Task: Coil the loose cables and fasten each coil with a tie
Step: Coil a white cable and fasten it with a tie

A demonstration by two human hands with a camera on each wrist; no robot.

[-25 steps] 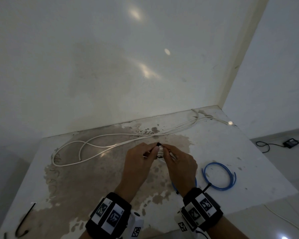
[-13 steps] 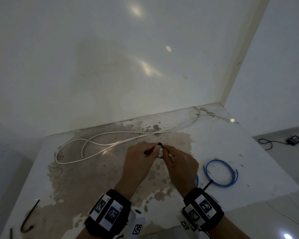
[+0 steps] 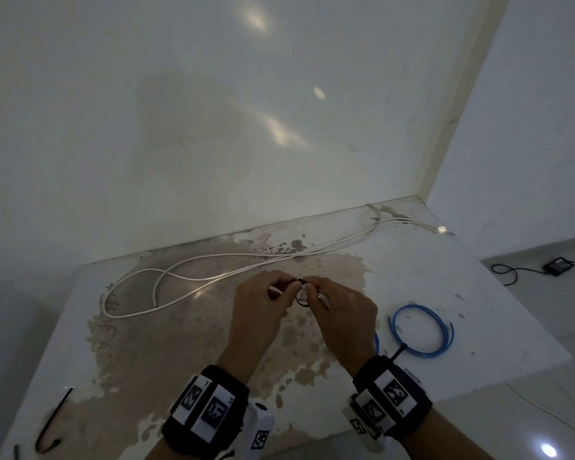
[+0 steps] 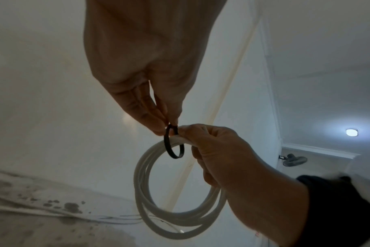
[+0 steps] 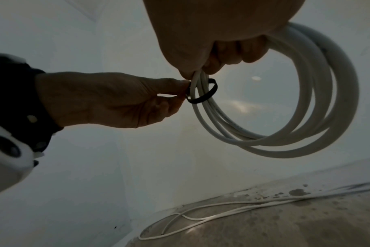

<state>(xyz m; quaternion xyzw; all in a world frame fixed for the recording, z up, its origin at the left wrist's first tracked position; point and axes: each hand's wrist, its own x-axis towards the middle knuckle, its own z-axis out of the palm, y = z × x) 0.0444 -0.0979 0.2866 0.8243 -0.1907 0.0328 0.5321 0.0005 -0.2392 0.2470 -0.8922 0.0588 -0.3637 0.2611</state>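
White table [image 3: 412,293] in room corner, large brown stain across top. Loose white cable [image 3: 213,277] sprawled along wall side; blue coil [image 3: 419,330] at right. Right hand [image 3: 342,313] grip closed round white coil [image 4: 180,208] above table; left hand [image 3: 259,310] grip pinches black tie [image 4: 172,145] looped on it.

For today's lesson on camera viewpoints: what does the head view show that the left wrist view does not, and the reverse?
Only the head view shows the blue cable coil lying on the table and a spare black tie near its front left corner. Only the left wrist view shows the white coil hanging in full, with the black tie looped loosely round its strands. Both show the left hand pinching the tie and the right hand gripping the coil.
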